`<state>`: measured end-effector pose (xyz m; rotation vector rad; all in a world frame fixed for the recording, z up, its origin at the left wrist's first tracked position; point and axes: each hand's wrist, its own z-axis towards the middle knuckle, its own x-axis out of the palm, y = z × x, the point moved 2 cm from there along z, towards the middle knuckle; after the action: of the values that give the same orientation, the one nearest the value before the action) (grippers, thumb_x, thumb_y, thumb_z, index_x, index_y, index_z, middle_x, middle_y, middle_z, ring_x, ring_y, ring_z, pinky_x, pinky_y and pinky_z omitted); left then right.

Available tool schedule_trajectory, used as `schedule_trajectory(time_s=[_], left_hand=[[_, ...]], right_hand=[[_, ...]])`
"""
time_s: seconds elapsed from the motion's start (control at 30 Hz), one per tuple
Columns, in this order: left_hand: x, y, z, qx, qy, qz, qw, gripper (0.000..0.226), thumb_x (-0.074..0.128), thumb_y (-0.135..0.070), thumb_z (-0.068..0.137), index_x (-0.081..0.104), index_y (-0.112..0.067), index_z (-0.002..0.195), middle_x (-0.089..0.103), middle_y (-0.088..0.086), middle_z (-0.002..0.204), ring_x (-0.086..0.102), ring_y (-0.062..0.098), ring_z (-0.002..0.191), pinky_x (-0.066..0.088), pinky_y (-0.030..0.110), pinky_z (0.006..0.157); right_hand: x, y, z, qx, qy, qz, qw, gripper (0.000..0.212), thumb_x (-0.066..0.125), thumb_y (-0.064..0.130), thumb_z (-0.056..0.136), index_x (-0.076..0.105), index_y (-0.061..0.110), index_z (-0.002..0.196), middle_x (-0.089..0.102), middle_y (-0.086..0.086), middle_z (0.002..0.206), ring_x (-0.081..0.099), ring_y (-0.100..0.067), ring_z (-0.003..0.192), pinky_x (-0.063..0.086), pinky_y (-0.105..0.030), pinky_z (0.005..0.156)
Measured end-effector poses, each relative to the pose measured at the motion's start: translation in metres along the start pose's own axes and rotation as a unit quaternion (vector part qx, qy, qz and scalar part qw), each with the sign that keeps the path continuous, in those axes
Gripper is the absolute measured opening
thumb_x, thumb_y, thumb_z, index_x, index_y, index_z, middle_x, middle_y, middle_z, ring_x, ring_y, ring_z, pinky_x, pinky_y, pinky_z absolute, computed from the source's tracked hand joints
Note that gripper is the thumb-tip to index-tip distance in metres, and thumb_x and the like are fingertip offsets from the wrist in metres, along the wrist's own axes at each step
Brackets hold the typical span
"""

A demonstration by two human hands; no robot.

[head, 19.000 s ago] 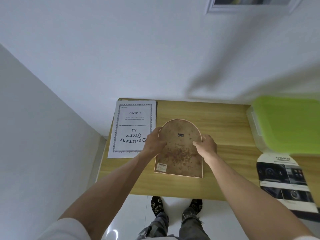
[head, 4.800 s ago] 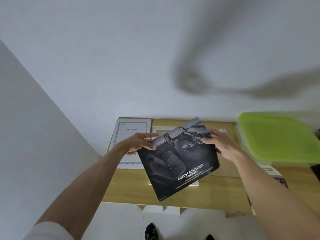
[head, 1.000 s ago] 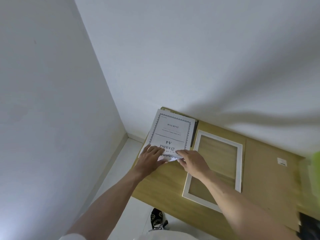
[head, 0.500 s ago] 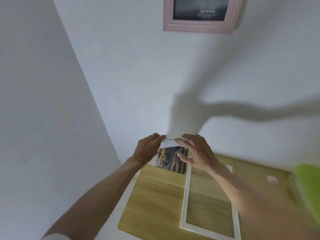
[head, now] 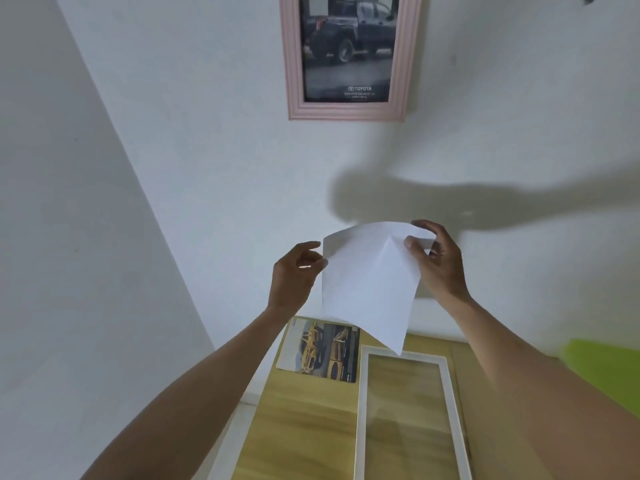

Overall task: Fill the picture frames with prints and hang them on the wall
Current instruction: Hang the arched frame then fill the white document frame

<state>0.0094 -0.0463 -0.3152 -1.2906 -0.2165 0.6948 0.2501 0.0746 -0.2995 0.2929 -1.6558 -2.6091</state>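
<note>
Progress check: pink frame [head: 346, 57] hangs filled at 12 o'clock. Both hands, left hand [head: 292, 273] and right hand [head: 437, 263], pinch a white sheet [head: 369, 285] midair. White frame [head: 405, 410] lies empty at 6 o'clock, car print [head: 320, 351] beside it.

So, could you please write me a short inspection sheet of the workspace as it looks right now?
Surface: wooden table, against the white wall.
Job's things: white sheet held in the air over the table; white frame lying flat, unfilled, wood showing through; car print flat beside its far left corner; pink frame with a truck print already hanging on the wall.
Clutter: green lid at the right edge.
Grippers: left hand pinches the sheet's left edge; right hand pinches its top right corner.
Cables: nothing seen.
Surroundings: room corner at left; arm shadow on the wall.
</note>
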Motion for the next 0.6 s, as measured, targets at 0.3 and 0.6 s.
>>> schedule_trajectory(time_s=[0.3, 0.6], left_hand=[[0.032, 0.012, 0.009, -0.105, 0.006, -0.169, 0.980, 0.013, 0.059, -0.001, 0.092, 0.070, -0.002, 0.100, 0.071, 0.012, 0.100, 0.071, 0.026, 0.084, 0.061, 0.034, 0.073], [0.055, 0.066, -0.018, -0.225, 0.199, -0.092, 0.949, 0.050, 0.076, -0.015, 0.084, 0.056, -0.020, 0.130, 0.071, 0.011, 0.108, 0.071, 0.025, 0.097, 0.058, 0.040, 0.082]], right_hand=[[-0.028, -0.043, -0.030, 0.183, 0.051, 0.003, 0.982, 0.029, 0.077, 0.030, 0.084, 0.064, 0.029, 0.111, 0.071, 0.009, 0.107, 0.066, -0.006, 0.102, 0.047, -0.023, 0.080], [-0.044, -0.078, -0.084, 0.295, 0.000, 0.058, 0.954, 0.040, 0.075, 0.012, 0.085, 0.064, 0.038, 0.114, 0.075, -0.002, 0.095, 0.070, -0.015, 0.080, 0.049, -0.017, 0.055]])
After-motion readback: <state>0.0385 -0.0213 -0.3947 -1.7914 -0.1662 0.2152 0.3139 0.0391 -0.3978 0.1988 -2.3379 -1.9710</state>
